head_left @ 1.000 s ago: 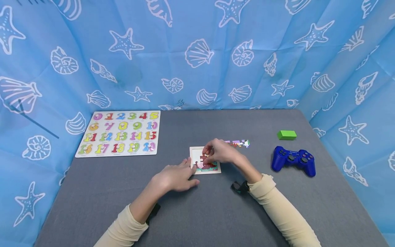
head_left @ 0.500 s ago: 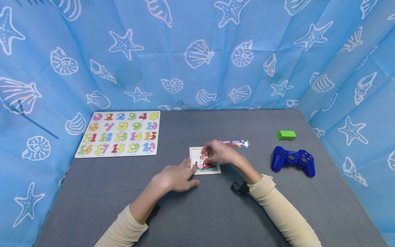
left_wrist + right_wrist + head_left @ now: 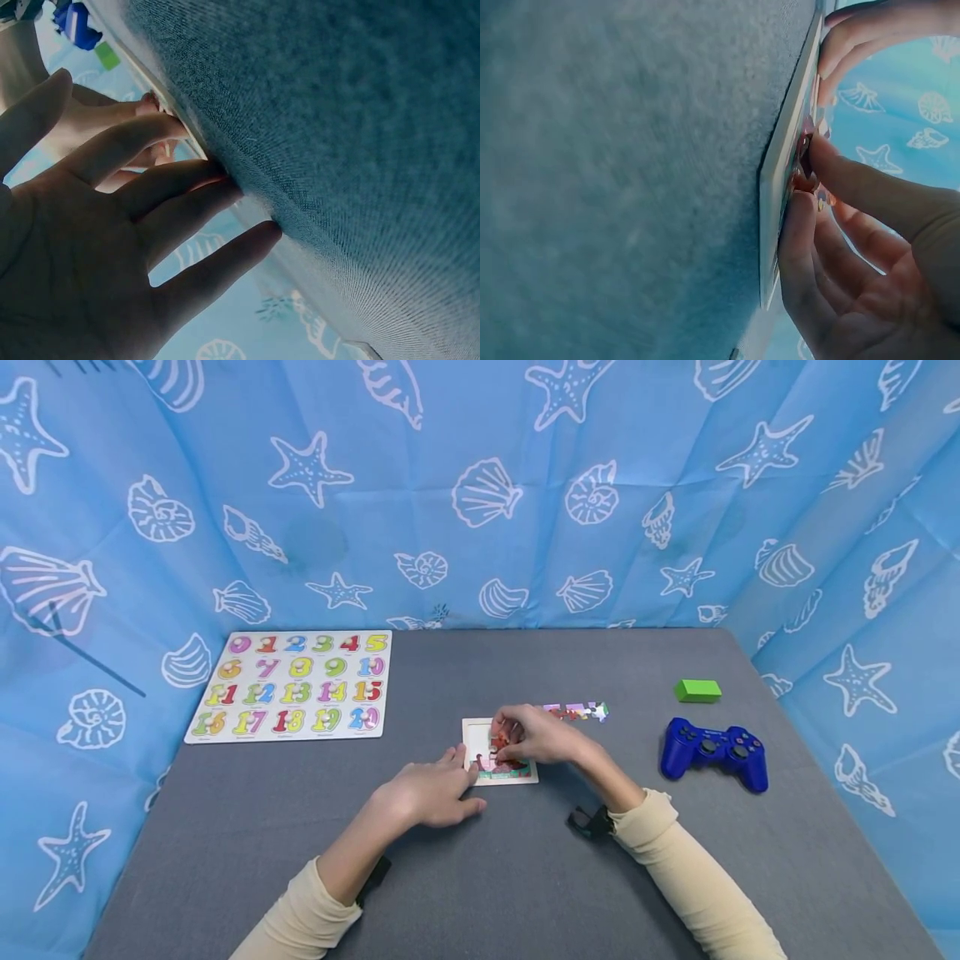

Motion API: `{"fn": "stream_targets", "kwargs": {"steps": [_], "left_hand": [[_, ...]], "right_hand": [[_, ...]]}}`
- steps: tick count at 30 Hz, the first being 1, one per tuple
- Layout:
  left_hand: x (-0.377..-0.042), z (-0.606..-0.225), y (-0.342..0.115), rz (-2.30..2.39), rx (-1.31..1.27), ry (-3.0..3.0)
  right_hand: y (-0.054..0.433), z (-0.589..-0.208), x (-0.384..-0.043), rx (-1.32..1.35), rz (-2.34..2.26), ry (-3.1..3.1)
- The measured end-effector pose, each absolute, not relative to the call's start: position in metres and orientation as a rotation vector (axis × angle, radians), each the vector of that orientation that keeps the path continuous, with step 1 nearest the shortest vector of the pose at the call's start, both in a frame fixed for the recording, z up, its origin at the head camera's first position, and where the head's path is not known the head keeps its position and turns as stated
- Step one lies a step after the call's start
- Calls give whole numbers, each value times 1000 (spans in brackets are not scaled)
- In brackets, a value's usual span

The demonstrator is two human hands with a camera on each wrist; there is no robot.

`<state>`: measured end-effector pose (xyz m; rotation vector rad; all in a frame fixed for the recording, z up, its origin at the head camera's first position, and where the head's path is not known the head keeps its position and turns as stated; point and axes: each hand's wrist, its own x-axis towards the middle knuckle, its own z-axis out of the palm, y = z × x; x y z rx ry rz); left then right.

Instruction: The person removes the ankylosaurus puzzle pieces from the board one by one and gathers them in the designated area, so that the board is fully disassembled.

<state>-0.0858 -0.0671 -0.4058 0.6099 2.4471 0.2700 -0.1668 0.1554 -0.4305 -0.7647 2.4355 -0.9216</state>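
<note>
A small square jigsaw tray (image 3: 478,722) with a pale wooden rim lies in the middle of the table. Fitted pieces (image 3: 487,765) in pink, brown and teal fill its lower part. My right hand (image 3: 546,733) is over the tray's right side, pinching a reddish puzzle piece (image 3: 805,155) between thumb and index finger against the tray. How well that piece is seated is hidden by the fingers. With fingers spread and fairly straight, my left hand (image 3: 429,792) rests at the tray's left edge, its fingertips touching the rim and table.
Loose puzzle pieces (image 3: 577,711) lie in a row behind the right hand, partly covered by it. A number board (image 3: 288,687) sits at the back left. To the right are a green block (image 3: 697,691) and a blue game controller (image 3: 714,753). A blue curtain (image 3: 480,560) surrounds the table.
The right fingers have shifted slightly over the tray, and the piece between them shows a different tilt and shade. The left hand stays in place.
</note>
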Motion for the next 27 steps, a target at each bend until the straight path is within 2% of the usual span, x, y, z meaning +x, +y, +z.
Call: {"fn": "stream_targets", "kwargs": {"steps": [12,27], "left_hand": [[-86,-405,-67,255,600,2451],[-85,-405,-67,274,602,2456]], "right_hand": [[175,-430,-162,-711,-1152,2416],[236,-422,-160,-519,-1289,2386]]}}
